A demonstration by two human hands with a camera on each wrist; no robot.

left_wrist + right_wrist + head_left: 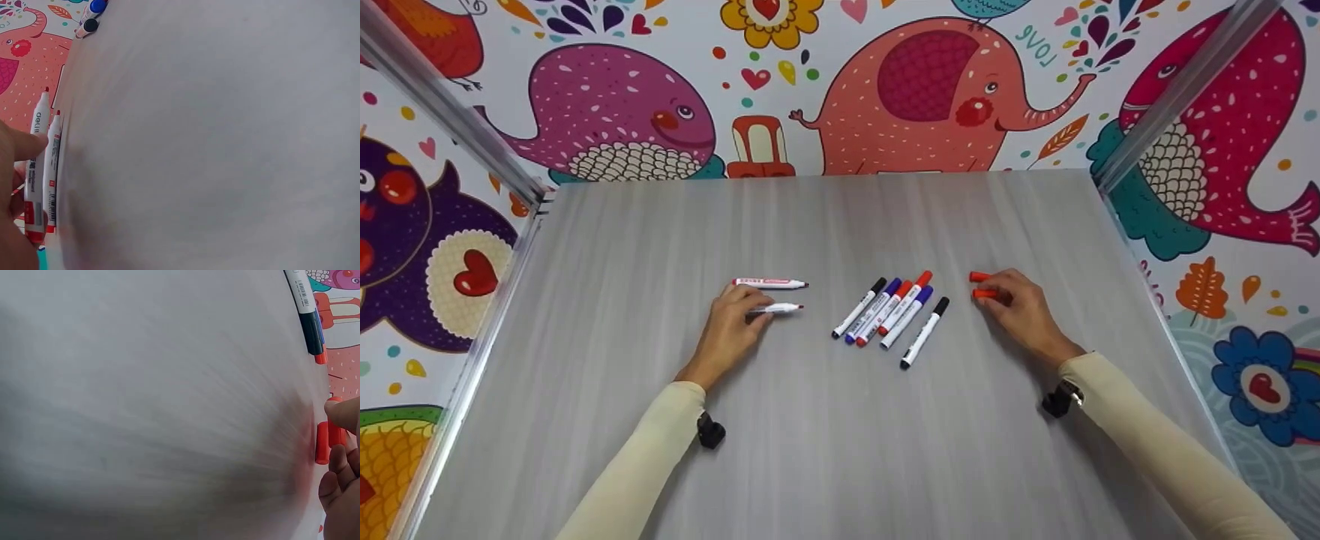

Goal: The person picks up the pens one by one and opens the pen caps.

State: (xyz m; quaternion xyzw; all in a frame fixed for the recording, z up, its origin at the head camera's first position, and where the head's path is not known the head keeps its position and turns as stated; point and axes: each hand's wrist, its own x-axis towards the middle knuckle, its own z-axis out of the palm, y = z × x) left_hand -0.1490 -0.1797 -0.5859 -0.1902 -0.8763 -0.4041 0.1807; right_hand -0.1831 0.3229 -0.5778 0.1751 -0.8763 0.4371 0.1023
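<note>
My left hand (729,319) pinches an uncapped red marker (781,308) between thumb and fingers, its bare red tip pointing right. Just beyond it, a second uncapped marker with a red end (770,284) lies on the table. In the left wrist view the held marker (35,185) runs alongside the other one (52,180). My right hand (1024,311) pinches a red marker cap (984,293) by its fingertips. Another red cap (979,277) lies close beside it. The right wrist view has the held cap (336,433) under my thumb, partly covered by fingers.
Between my hands, several capped black, blue and red markers lie slanted side by side; one black marker (925,333) sits a little apart at the right. The grey table (810,450) ends at walls printed with cartoon animals. Metal posts (1185,97) stand at its back corners.
</note>
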